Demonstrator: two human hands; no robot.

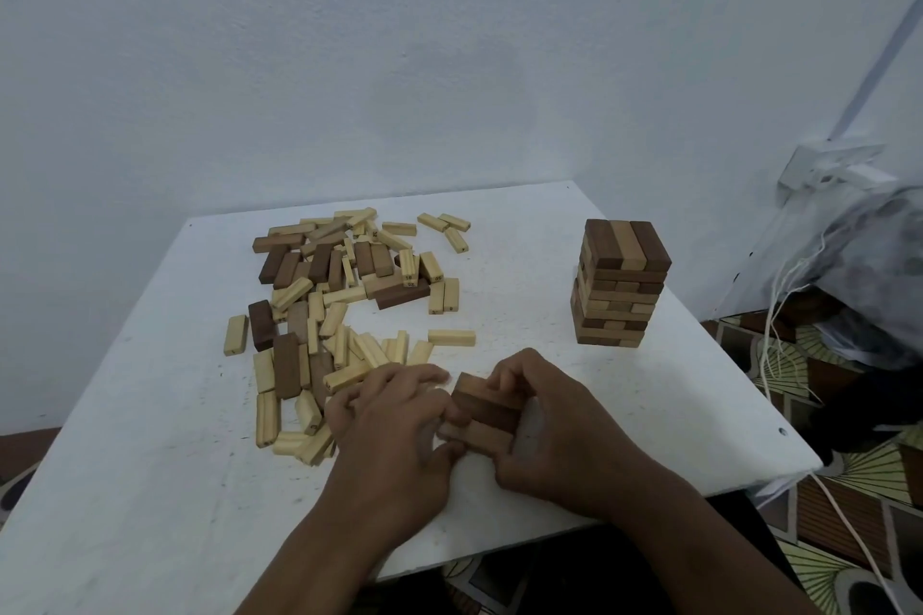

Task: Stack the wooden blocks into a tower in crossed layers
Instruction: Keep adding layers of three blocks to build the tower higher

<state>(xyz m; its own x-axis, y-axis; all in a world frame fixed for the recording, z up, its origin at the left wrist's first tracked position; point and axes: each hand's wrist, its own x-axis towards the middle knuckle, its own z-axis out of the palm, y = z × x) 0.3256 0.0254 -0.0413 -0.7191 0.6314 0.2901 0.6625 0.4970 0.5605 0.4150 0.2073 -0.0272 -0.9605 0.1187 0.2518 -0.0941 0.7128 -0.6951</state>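
A tower (619, 282) of crossed wooden block layers stands on the white table (150, 489) at the right. A loose pile of light and dark blocks (339, 305) spreads over the left and middle. Near the front edge, a small bundle of brown blocks (487, 415) lies side by side between my hands. My left hand (394, 429) holds the bundle's left end with curled fingers. My right hand (554, 434) grips its right end, fingers curled over the top. Parts of the bundle are hidden by my fingers.
A blue-grey wall stands close behind the table. To the right of the table lie a translucent bag (859, 265), white cords (779, 330) and a patterned floor (849, 504). The table's front edge runs just under my forearms.
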